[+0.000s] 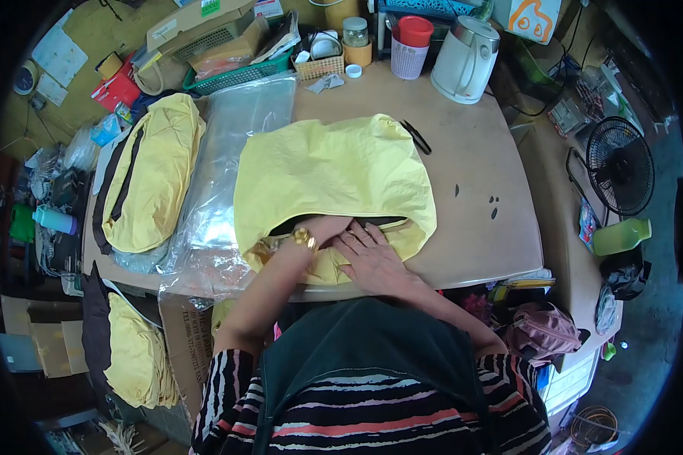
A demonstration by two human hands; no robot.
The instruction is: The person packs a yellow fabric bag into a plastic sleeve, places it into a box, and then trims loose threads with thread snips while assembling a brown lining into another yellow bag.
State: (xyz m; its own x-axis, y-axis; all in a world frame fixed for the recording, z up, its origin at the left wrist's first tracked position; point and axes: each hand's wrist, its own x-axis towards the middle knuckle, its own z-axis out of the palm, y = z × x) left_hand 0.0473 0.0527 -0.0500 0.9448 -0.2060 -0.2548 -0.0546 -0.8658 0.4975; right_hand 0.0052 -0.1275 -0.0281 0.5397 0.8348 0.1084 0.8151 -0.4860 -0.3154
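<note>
A yellow fabric bag (334,167) lies on the table in front of me, its dark slit-like opening facing my body. My left hand (328,227), with a gold-coloured bracelet on the wrist, reaches into that opening, and its fingers are hidden inside. Flat on the near edge of the bag, just right of the left hand, rests my right hand (373,262) with its fingers spread. A slim black tool (416,137) lies by the bag's upper right corner; its kind is hard to make out.
Clear plastic sheets (239,144) and another yellow bag with dark straps (155,174) lie on the left. More yellow bags (136,353) are stacked below. A white kettle (467,61), a pink cup (410,57) and a green basket (239,76) stand along the back. At right is a black fan (621,167).
</note>
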